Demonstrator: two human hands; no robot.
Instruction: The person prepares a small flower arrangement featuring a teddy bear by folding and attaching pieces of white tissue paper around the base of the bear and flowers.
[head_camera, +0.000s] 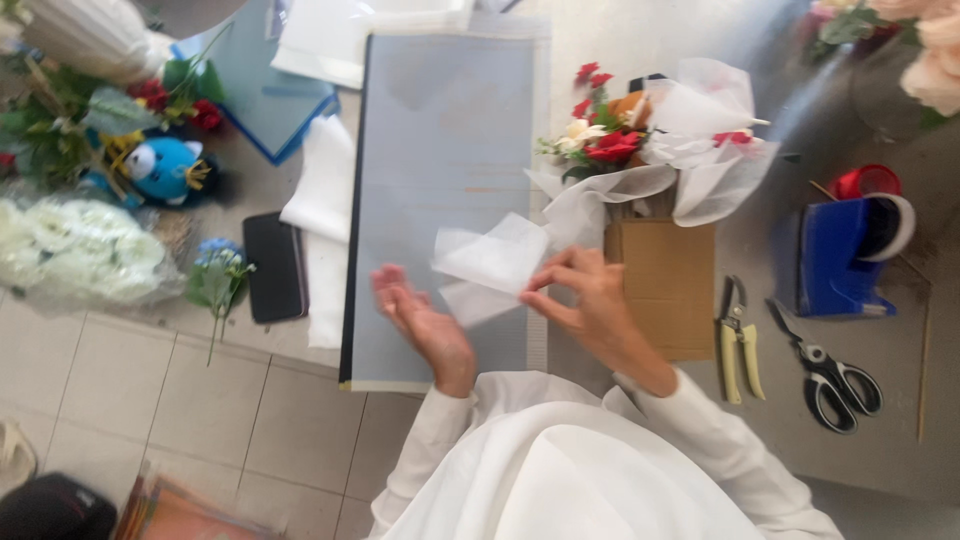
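My right hand (585, 300) pinches the edge of a sheet of white translucent wrapping paper (490, 262) over a grey-blue cutting mat (440, 140). Just left of the sheet, my left hand (420, 320) is open with the palm up, holding nothing. A small bouquet (610, 135) of red and white flowers in white wrap (715, 130) lies behind the paper on a brown cardboard piece (668, 290).
Yellow-handled pruning shears (740, 340), black scissors (825, 370) and a blue tape dispenser (840, 255) lie at right. A black phone (275, 265), white paper (322, 190), a blue plush toy (165, 170) and white flowers (80, 250) sit at left. Tiled floor shows below.
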